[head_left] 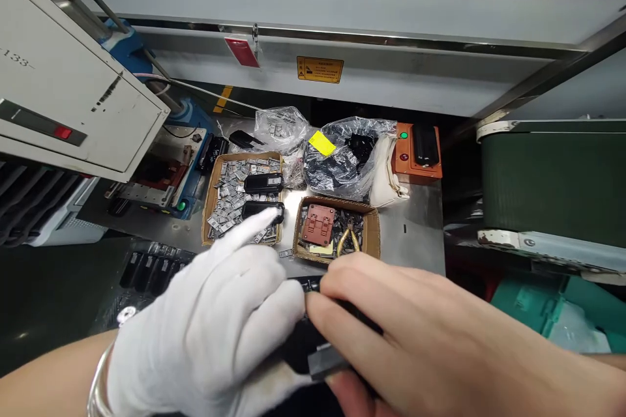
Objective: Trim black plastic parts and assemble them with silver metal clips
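My left hand (210, 313), in a white glove, is curled with its index finger stretched forward. My bare right hand (411, 332) meets it, thumb and fingers bent in a pinch. Between the two hands is a black plastic part (311, 284), mostly hidden by the fingers. A dark grey block-like end (327, 361) shows below the right fingers; whether it belongs to the black part I cannot tell. Just beyond the hands, a box of small grey clips (205, 225) has two black casings (263, 183) lying on it.
Right of it, a carton (375, 234) holds a reddish-brown block (319, 225), yellow-handled pliers (348, 242) and dark pieces. Behind are a plastic bag (327, 172) and an orange button box (418, 169). A blue press (193, 124) stands left, a green conveyor (552, 182) right.
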A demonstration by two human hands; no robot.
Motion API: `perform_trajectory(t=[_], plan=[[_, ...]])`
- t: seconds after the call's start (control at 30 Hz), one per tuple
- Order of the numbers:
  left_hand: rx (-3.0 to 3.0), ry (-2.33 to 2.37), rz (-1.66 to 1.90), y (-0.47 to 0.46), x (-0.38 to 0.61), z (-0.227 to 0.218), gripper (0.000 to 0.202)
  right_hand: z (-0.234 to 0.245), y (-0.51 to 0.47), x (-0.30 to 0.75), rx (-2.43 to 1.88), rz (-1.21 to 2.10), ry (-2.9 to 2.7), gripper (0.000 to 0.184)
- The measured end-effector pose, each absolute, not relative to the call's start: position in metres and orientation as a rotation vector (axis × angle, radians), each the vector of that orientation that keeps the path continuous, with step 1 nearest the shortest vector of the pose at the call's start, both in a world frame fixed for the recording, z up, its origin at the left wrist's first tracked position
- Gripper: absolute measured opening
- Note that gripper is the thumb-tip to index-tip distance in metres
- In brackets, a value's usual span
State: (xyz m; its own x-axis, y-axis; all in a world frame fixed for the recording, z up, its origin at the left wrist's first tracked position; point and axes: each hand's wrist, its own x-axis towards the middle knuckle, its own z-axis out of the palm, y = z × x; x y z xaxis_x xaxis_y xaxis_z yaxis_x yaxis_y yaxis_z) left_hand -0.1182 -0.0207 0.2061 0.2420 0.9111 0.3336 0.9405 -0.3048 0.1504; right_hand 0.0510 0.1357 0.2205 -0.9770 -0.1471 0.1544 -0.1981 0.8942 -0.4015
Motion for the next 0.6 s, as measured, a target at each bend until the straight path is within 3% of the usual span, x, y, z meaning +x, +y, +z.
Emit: perform_trajectory(t=[0.17, 0.6], plan=[[-2.348, -1.988, -0.67, -0.02, -0.112, 0.202, 0.024, 0.217, 0.137, 0.052, 0.294, 0.555, -2.938, 0.009], [-2.294, -1.974, -0.716, -0.02, -0.117, 0.207, 0.02, 0.217, 0.14, 0.039, 0.27, 0.527, -2.879, 0.018]])
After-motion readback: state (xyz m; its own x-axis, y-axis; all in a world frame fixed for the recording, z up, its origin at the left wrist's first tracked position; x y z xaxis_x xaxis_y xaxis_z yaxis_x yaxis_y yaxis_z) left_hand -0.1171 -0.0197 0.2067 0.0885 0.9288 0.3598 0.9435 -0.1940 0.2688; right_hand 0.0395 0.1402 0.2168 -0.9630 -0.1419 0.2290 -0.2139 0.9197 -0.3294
